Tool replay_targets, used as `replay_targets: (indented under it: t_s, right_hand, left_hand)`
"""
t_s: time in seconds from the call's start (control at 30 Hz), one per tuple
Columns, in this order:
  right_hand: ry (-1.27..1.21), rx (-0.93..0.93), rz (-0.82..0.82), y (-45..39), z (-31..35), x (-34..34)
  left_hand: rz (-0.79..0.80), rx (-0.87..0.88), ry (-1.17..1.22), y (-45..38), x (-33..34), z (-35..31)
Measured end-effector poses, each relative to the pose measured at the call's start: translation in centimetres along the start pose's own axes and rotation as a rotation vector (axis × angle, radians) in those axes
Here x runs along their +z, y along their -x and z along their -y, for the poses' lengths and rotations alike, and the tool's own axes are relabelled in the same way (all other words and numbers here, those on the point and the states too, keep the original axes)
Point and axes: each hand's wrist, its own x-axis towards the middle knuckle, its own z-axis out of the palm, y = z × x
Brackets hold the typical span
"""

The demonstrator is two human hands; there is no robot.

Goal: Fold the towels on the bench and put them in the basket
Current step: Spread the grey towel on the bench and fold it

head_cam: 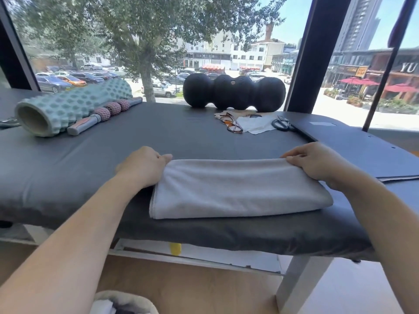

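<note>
Your left hand (141, 165) and right hand (317, 160) are each pinching a far corner of the folded pale grey terry towel (238, 189); fingers are curled on the cloth. It is lying flat on the dark grey padded bench (68, 159).

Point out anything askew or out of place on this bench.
Nothing stands out. The grey towel lies folded flat, left hand and right hand gripping its far corners.

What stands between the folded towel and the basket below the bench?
Nothing visible does. Both hands, left and right, hold the towel at its far corners; the basket sits on the floor, only partly in view.
</note>
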Motion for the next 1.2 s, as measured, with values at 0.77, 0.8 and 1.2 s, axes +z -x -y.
replay_targets:
  t_s: [0.77, 0.8, 1.2]
  right_hand:
    - [0.475, -0.012, -0.248, 0.4, 1.3, 1.0]
    - [0.488, -0.072, -0.255, 1.1, 2.4, 1.1]
    - [0.567, -0.290, 0.307, 3.4, 3.9, 5.7]
  left_hand:
    - [-0.257, 0.246, -0.064, 1.8, -0.4, -2.1]
    - [-0.245, 0.305, -0.017, 2.4, -0.4, -3.0]
    - [0.328, 0.430, -0.395, 4.5, 4.1, -3.7]
